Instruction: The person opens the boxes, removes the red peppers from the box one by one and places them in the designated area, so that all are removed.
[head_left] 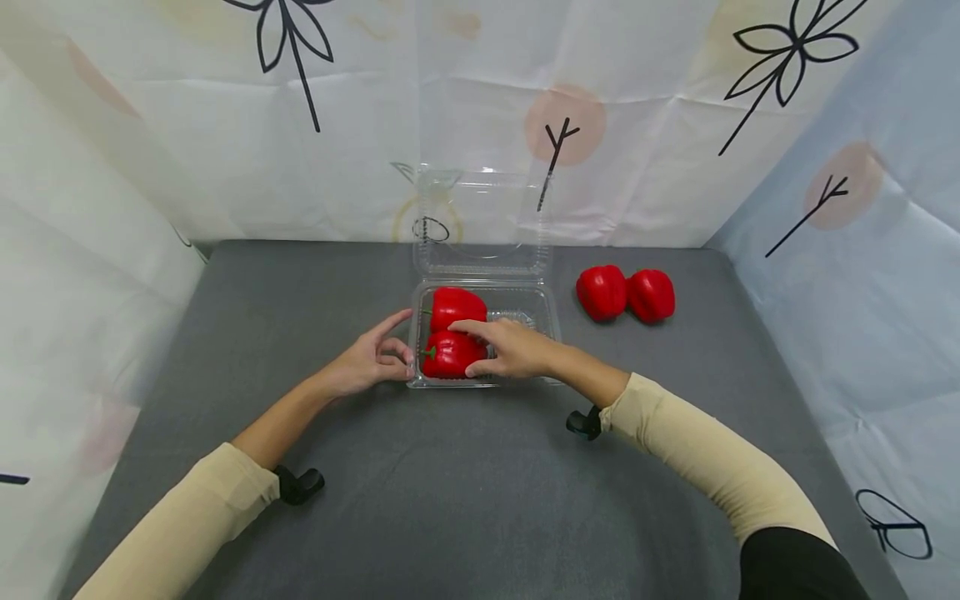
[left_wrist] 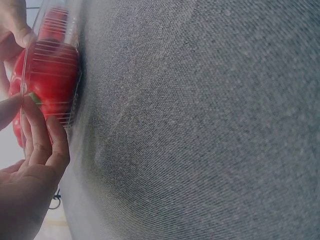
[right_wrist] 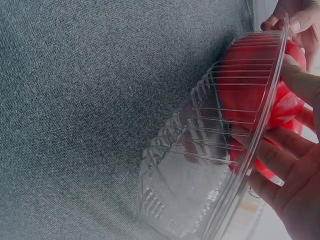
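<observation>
near red pepper (head_left: pixel 448 354) lies in the near left of the clear clamshell tray (head_left: pixel 542 312), touching a second pepper (head_left: pixel 455 306) just beyond it. right hand (head_left: pixel 510 348) grasps the near pepper, fingers over its top and thumb at its near side. left hand (head_left: pixel 371 362) rests at the tray's left wall, index finger straight along the rim, the others loosely curled; whether it actually pinches the rim cannot be told from these views, so it is judged released. lid (head_left: pixel 480 221) stands open at the far side. two more peppers (head_left: pixel 625 293) lie on the grey counter (head_left: pixel 480 500), well right of the tray.

risks: the tray is thin and light; a sideways push on the pepper could slide or tip it if the left hand's bracing is slack. pressing the two peppers together may buckle the wall. the upright lid could fall forward onto the hands.
</observation>
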